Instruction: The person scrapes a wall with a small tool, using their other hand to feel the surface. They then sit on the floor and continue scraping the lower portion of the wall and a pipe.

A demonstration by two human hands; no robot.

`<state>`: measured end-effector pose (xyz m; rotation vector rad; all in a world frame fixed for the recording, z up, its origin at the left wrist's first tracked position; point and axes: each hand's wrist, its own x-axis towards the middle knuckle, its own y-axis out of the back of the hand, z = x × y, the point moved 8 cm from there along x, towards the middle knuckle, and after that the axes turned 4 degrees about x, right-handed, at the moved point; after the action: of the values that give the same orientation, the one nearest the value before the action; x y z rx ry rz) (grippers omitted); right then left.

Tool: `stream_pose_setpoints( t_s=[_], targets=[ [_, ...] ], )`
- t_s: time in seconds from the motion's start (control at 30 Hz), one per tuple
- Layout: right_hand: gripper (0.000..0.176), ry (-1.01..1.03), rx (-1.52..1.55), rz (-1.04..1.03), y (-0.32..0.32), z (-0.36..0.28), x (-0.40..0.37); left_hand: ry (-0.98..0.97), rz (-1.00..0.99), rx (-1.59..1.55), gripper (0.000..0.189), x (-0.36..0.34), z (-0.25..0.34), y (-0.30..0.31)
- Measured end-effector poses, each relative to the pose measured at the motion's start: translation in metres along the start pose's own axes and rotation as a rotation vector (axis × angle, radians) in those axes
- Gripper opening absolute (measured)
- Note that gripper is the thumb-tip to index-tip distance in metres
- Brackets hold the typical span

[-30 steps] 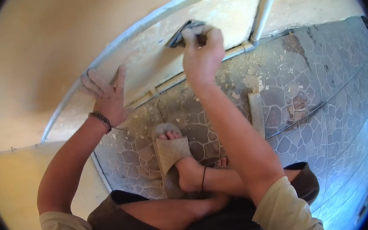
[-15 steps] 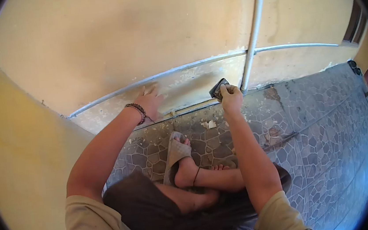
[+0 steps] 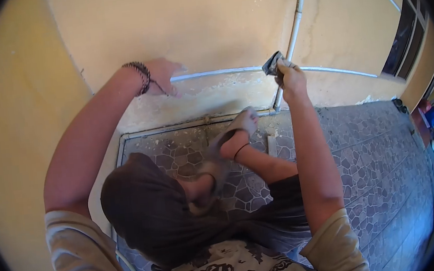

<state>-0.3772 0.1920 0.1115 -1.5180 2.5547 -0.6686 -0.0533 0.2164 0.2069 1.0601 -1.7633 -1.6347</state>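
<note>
My right hand (image 3: 290, 79) grips a small dark scraper (image 3: 273, 63) and holds its blade against the yellow wall (image 3: 206, 21), where a horizontal grey pipe (image 3: 221, 73) meets a vertical one (image 3: 293, 29). My left hand (image 3: 161, 74), with a beaded bracelet on the wrist, rests flat on the wall at the horizontal pipe's left end. Below the pipe the wall is scraped pale and rough (image 3: 208, 97). I sit with my knees drawn up, and my sandalled foot (image 3: 237, 128) presses against the base of the wall.
The floor (image 3: 364, 147) is grey stone-pattern tile strewn with paint flakes near the wall. A second yellow wall (image 3: 13, 134) closes the corner on the left. A dark window frame (image 3: 401, 39) and some coloured objects (image 3: 429, 115) lie far right.
The view has tilted up and pulled back. My right hand moved the scraper up from near the floor to the pipe junction. My left hand shifted up along the wall and my foot lifted.
</note>
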Motion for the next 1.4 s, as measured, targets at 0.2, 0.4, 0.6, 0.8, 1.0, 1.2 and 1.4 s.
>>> stream_pose_setpoints(
  t_s=[0.2,0.4,0.6,0.8,1.0,1.2,1.4],
  targets=[
    [0.010,0.069,0.064,-0.028,-0.020,-0.024,0.004,-0.002,-0.045,-0.054,0.076,-0.029,-0.003,-0.004],
    [0.010,0.007,0.074,0.052,0.000,0.037,0.040,-0.050,-0.126,-0.001,0.073,0.015,-0.030,-0.053],
    [0.014,0.096,-0.199,0.226,0.049,0.176,0.074,-0.209,-0.160,0.053,0.070,0.119,-0.014,-0.123],
    [0.019,0.349,-0.124,0.440,0.017,0.187,0.101,-0.528,0.388,0.451,0.062,0.204,0.014,-0.151],
    [0.030,0.293,-0.120,0.529,-0.049,0.254,0.079,-0.778,0.573,0.395,0.053,0.275,0.007,-0.168],
    [0.034,0.416,-0.531,0.620,-0.031,0.262,0.090,-0.928,0.539,0.156,0.056,0.277,0.005,-0.173],
    [0.015,0.335,-0.351,0.496,-0.024,0.237,0.104,-0.868,0.498,0.103,0.064,0.275,0.004,-0.172]
  ],
)
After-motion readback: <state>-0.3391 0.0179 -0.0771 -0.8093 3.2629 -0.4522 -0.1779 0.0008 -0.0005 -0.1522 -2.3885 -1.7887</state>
